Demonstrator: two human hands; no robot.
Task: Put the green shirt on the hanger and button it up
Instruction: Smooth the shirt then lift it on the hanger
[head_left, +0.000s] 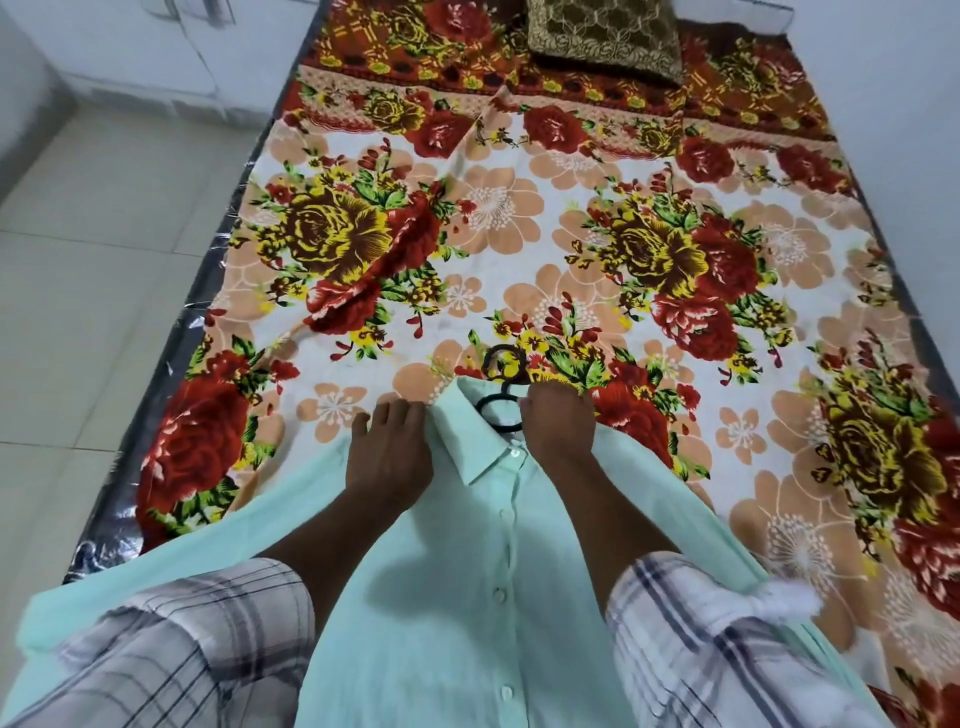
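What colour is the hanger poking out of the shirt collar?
The hanger is black, clearest in the head view.

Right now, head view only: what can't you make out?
- hanger: only its hook and neck show; its arms lie under the green shirt.
- Shirt hem: cut off by the bottom edge.
- right hand: fingertips are hidden behind its own knuckles, so its grip is unclear.

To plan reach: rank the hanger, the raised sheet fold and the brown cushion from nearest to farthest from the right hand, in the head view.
1. hanger, just left of the right hand, inside the collar.
2. sheet fold, middle distance, to the left.
3. brown cushion, far end, top of view.
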